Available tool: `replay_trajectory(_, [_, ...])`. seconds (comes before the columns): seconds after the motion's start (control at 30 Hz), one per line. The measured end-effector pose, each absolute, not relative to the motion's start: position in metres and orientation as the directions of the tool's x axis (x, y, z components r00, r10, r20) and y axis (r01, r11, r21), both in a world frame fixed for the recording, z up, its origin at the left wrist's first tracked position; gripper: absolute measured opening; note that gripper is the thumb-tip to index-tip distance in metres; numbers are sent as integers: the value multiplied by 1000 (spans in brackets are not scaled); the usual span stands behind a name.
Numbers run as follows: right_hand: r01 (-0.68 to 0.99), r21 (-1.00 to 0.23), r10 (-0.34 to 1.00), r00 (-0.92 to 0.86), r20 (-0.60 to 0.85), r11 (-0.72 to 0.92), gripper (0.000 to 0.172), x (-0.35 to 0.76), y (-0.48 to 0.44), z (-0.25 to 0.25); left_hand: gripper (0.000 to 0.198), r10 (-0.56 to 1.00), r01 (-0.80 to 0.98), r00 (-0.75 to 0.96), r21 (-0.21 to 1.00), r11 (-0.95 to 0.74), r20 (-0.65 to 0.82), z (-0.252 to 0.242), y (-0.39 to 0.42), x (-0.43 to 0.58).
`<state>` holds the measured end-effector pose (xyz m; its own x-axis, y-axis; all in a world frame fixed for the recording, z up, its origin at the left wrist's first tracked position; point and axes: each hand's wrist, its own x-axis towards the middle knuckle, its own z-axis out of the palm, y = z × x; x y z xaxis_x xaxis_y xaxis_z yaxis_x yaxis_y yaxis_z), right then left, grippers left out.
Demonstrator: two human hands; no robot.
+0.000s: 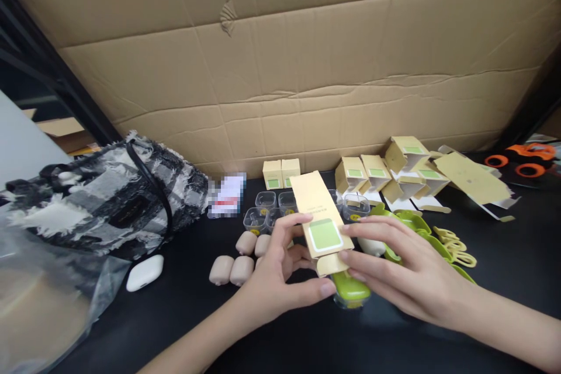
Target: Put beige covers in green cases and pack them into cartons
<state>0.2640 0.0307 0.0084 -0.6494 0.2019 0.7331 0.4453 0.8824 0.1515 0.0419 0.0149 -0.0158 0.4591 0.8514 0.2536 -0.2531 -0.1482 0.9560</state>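
Green-lidded, a small clear container [352,290] sits nearest, at five o'clock from the cream box [322,210], whose loose flap [332,265] hangs just over it. The left hand [280,266] is half open around the box at eight o'clock: index fingertip on the front, other fingers passing behind to hold it, thumb stretched towards the container; whether those touch, I cannot tell. The right hand [407,263] comes in from four o'clock, fingers nearly straight and close together, tips at the box's edge and flap; its thumb is hidden, so I cannot tell whether it grips. Beyond, beige rounded pieces [222,269] rest at eight o'clock, green parts [414,222] at three, clear cups [255,219] at nine, opened boxes [376,168] at two, and a cardboard wall [307,64] at twelve.
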Motion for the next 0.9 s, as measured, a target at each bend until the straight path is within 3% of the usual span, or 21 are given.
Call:
replay_trajectory(0.1, [445,132,203,-626,753,886,17,264,30,8,62,857,-245,455,959,-143,244,-15,14,43])
replay_trajectory(0.4, [392,37,225,-600,768,919,16,264,31,5,38,877,-296,429,951,-89,216,-15,7,51])
replay_trajectory(0.53, [385,60,193,-584,789,921,12,262,29,8,32,903,-243,386,965,-98,188,-11,-1,52])
replay_trajectory(0.6, [378,77,171,-579,797,923,13,260,27,7,35,904,-206,388,973,-101,176,-6,-4,51])
replay_trajectory(0.67, [382,58,182,-562,807,923,15,259,25,6,52,905,-192,395,978,-85,156,-1,-4,49])
replay_trajectory(0.77, [339,-19,230,-594,771,941,20,259,20,10,77,954,-205,293,979,-4,66,8,-1,48])
replay_trajectory(0.9, [233,-298,371,-715,593,926,35,267,19,27,70,993,-180,119,983,19,2,20,4,48])
